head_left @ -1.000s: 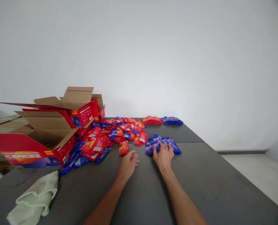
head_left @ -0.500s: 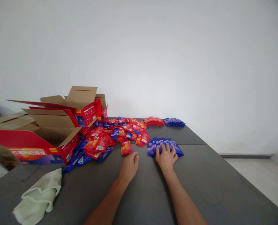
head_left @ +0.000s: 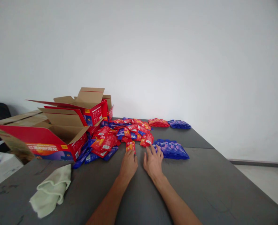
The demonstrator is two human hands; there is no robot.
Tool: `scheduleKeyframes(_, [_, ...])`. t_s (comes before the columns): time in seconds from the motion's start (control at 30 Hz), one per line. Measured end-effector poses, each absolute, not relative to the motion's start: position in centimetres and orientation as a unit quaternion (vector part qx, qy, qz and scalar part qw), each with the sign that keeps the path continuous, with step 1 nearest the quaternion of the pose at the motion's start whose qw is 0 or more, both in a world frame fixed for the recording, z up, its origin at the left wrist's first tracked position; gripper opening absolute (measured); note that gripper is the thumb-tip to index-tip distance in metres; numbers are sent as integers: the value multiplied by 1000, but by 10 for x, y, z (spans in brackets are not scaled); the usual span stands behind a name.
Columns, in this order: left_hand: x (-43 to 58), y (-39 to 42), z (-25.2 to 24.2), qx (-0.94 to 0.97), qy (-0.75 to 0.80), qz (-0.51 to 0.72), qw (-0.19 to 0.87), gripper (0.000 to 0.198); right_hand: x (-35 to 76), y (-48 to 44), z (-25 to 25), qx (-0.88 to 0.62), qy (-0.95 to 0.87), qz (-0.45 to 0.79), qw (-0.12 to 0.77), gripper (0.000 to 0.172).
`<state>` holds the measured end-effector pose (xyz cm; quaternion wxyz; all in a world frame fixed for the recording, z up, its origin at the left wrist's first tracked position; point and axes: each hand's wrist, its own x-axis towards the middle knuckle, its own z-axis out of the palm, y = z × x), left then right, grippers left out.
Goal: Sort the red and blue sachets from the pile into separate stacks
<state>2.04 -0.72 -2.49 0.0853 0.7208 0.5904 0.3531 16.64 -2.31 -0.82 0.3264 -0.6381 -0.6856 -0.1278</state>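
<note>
My left hand [head_left: 129, 163] lies on the dark grey table [head_left: 200, 187] with its fingertips on the near edge of a single red packet [head_left: 130, 146]. My right hand [head_left: 153, 162] rests beside it, fingers spread flat on the table, just left of a fanned row of blue packets [head_left: 172, 148]. It holds nothing. A loose heap of red and blue packets [head_left: 120, 134] spreads behind both hands.
Open red cardboard boxes [head_left: 59, 131] stand at the left. A pale green cloth [head_left: 50, 190] lies at the near left. Small stacks of red packets [head_left: 158, 122] and blue packets [head_left: 179, 124] sit at the far edge by the white wall.
My right hand has come off the blue row and moved left onto the bare table. My left hand has slid forward to the red packet. The view has shifted left.
</note>
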Motion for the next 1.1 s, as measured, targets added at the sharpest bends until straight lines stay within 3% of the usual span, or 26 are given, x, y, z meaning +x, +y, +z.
scheduleKeyframes(0.23, [-17,-14,-15,659,707,247,-65,31,114,-20,-13,-569,-766,-43,297,38])
scheduleKeyframes(0.53, [-78,-30,-3,637,743,177,-106,33,36,-10,-23,-524,-809,51,262,38])
scheduleKeyframes(1.1, [-100,-42,-26,647,735,175,-103,38,16,-9,-30,-520,-823,52,224,45])
